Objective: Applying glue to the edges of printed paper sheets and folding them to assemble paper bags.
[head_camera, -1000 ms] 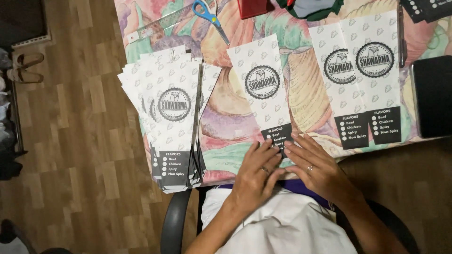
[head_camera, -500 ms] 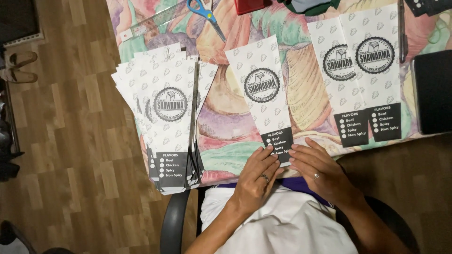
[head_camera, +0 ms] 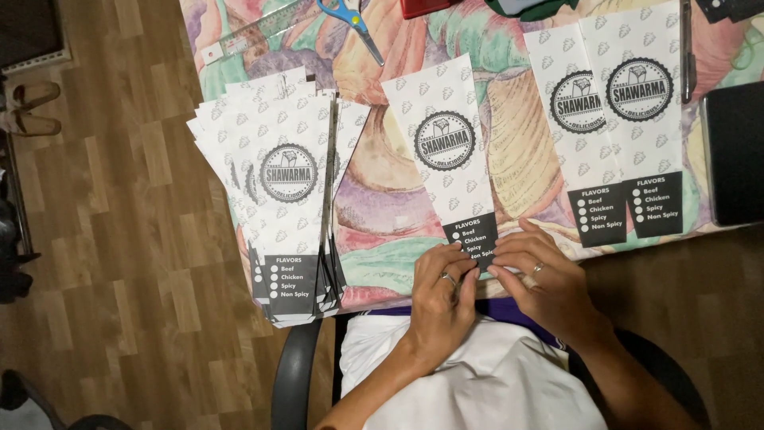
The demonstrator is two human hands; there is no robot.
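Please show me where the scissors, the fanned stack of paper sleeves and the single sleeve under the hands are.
scissors (head_camera: 350, 17): head view, on the blue handles.
fanned stack of paper sleeves (head_camera: 288, 173): head view, on the round emblem.
single paper sleeve (head_camera: 444, 141): head view, on its round emblem.

My left hand (head_camera: 440, 301) and right hand (head_camera: 549, 285) cover the near corner of the sleeve (head_camera: 450, 163), so I cannot tell how its bottom edge lies under my fingers. Beyond my grip the scissors (head_camera: 352, 20) and ruler (head_camera: 263, 30) run off the top edge. Far to my right the black case (head_camera: 734, 155) is cut by the side edge.
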